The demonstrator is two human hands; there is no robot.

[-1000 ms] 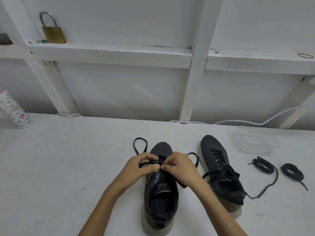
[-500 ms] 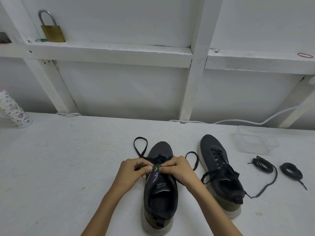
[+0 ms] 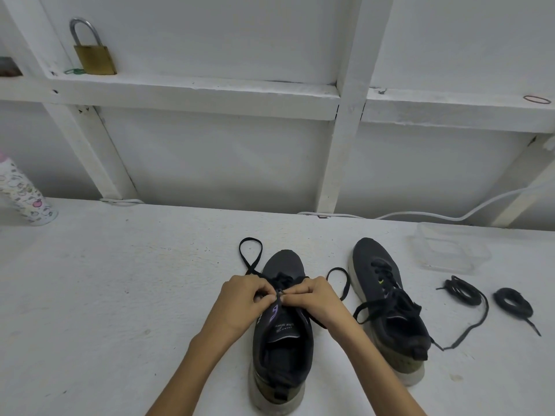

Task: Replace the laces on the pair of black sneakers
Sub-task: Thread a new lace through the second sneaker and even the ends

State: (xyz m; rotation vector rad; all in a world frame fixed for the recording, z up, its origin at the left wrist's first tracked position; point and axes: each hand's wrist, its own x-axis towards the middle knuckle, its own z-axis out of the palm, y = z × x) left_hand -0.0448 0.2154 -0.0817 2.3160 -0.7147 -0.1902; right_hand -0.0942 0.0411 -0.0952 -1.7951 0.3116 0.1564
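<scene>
Black flat lace (image 3: 250,240) on black mesh sneaker (image 3: 285,264) | left hand (image 3: 243,298), right hand (image 3: 315,298) still pinch it above the sneaker's tongue, barely moved | eyelets hidden behind knuckles

Head-worn wide view, forward-downward, close over table (image 3: 105,295).

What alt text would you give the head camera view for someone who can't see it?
The left hand and right hand pinch the black lace over a sneaker on a white table. A second sneaker stands to its right, then coiled laces and a clear tub.
</scene>
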